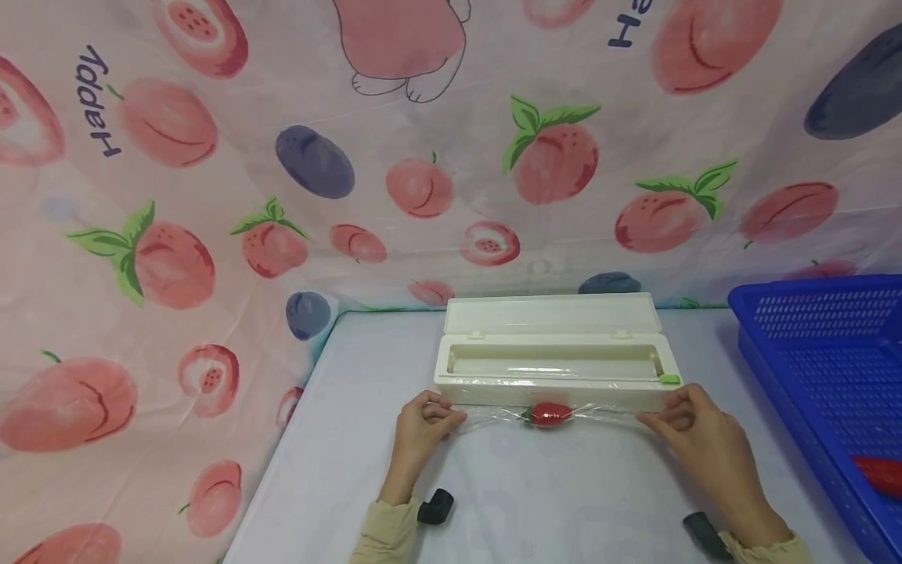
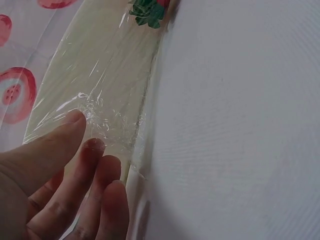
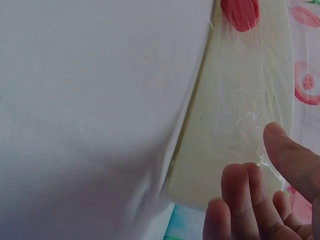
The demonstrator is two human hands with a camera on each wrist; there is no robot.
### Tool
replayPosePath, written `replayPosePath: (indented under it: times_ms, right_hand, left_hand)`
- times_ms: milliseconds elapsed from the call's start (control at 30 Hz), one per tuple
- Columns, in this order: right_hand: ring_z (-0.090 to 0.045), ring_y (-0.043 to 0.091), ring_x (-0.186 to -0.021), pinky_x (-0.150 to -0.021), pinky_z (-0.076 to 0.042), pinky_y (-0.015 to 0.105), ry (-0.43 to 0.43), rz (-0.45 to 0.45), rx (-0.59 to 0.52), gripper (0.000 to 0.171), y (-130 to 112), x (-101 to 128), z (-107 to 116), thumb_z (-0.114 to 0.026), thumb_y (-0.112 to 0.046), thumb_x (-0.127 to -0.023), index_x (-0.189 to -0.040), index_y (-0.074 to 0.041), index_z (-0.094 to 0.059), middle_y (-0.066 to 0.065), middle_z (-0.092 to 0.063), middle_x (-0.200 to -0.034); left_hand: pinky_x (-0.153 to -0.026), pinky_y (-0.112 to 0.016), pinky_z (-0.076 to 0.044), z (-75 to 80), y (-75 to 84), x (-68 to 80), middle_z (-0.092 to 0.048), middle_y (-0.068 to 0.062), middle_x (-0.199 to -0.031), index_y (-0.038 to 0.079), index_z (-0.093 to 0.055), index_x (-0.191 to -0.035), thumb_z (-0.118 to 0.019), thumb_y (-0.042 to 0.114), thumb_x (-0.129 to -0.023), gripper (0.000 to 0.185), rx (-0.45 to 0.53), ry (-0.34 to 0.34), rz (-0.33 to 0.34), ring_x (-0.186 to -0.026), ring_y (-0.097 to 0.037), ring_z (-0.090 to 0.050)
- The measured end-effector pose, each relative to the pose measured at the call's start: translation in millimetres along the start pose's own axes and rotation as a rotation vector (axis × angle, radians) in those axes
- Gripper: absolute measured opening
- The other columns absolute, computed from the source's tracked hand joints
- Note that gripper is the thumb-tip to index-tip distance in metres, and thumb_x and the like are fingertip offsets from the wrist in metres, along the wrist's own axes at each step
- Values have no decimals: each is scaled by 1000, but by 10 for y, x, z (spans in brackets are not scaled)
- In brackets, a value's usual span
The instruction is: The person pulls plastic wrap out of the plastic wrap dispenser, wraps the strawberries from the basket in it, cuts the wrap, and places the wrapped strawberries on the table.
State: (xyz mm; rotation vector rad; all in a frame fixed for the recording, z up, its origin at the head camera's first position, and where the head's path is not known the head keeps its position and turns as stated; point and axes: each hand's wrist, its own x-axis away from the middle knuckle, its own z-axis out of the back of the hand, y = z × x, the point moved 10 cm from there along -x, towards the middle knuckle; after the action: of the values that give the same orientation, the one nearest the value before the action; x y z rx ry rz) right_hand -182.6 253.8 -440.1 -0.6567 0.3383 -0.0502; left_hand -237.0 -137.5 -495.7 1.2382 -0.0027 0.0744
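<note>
A red strawberry [image 1: 551, 414] with a green leafy top [image 2: 148, 12] lies wrapped in clear cling film [image 1: 493, 415], which is stretched sideways in front of a white film dispenser box [image 1: 557, 394]. My left hand [image 1: 421, 427] pinches the film's left end between thumb and fingers. At the other end, my right hand [image 1: 708, 442] holds the film near the box's right front corner. In the right wrist view the strawberry's red tip [image 3: 241, 14] shows under the film, and the film [image 3: 250, 120] runs to the thumb. The dispenser's lid [image 1: 553, 315] stands raised behind its hollow.
To the right stands a blue plastic basket [image 1: 789, 415] with a red item [image 1: 879, 475] inside. A light green slider [image 1: 669, 379] sits at the dispenser's right end. Behind the white table [image 1: 550, 501] hangs a fruit-patterned cloth [image 1: 423, 117].
</note>
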Motion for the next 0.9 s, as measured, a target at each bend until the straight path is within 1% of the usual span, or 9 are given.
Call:
replayPosePath:
  times_ms: [167,300,400,467,533,633,700,833,900]
  right_hand:
    - [-66,15,-64,-53,-45,24,33,19,6,39,-12,-23,88,-85,-29,-79,-95,-7,-56,7,-72,-79]
    - [-63,7,-65,-55,-45,18,48,11,-1,40,-22,-47,172,-83,-31,-81,-97,-9,-55,5,-71,-83]
    - [-63,10,-67,-56,-45,18,71,0,-6,41,-30,-69,227,-84,-31,-80,-100,-8,-56,8,-70,-86]
    - [-63,18,-73,-60,-45,24,82,-5,-7,45,-33,-88,242,-84,-30,-80,-104,-6,-56,11,-67,-91]
    - [-60,29,-83,-66,-47,36,82,-4,-3,51,-39,-112,237,-85,-28,-79,-111,-1,-55,17,-62,-100]
    - [-51,40,-98,-74,-43,53,76,35,-6,61,-57,-157,230,-86,-23,-77,-120,3,-52,24,-54,-114]
    - [-47,45,-107,-82,-41,60,75,69,-16,66,-67,-182,234,-87,-22,-77,-126,4,-51,28,-51,-123]
    - [-45,49,-119,-98,-35,65,105,160,-65,67,-101,-221,260,-87,-16,-74,-129,4,-55,30,-53,-130]
    - [-44,51,-124,-104,-31,66,103,180,-80,68,-105,-240,253,-86,-17,-75,-132,4,-55,30,-53,-132]
  left_hand:
    - [-56,-22,-54,58,65,23,-73,-13,-79,-3,-62,-94,-84,8,-78,29,-26,22,-23,-65,-9,-65]
    - [-58,-22,-54,130,173,61,-73,-12,-82,-1,-62,-93,-85,10,-77,29,-58,66,-61,-68,-10,-67]
    - [-62,-21,-55,179,271,94,-73,-8,-82,3,-63,-89,-86,11,-76,27,-83,109,-90,-72,-11,-68]
    - [-65,-21,-55,195,352,120,-72,-6,-82,5,-63,-88,-86,11,-76,26,-95,127,-115,-73,-11,-67]
    - [-67,-21,-55,184,431,139,-72,-5,-82,7,-64,-87,-86,12,-76,26,-104,130,-137,-75,-12,-67]
    - [-68,-22,-56,128,557,162,-72,-5,-83,7,-64,-88,-86,12,-76,25,-97,110,-171,-78,-14,-68]
    - [-69,-22,-57,74,635,168,-72,-5,-84,6,-64,-88,-86,12,-76,25,-89,92,-193,-78,-14,-68]
    - [-70,-22,-57,-60,767,167,-72,-5,-85,7,-65,-89,-86,12,-76,25,-76,50,-225,-79,-14,-68]
    - [-71,-22,-57,-132,815,163,-72,-5,-86,7,-65,-89,-86,13,-77,24,-79,29,-237,-80,-14,-68]
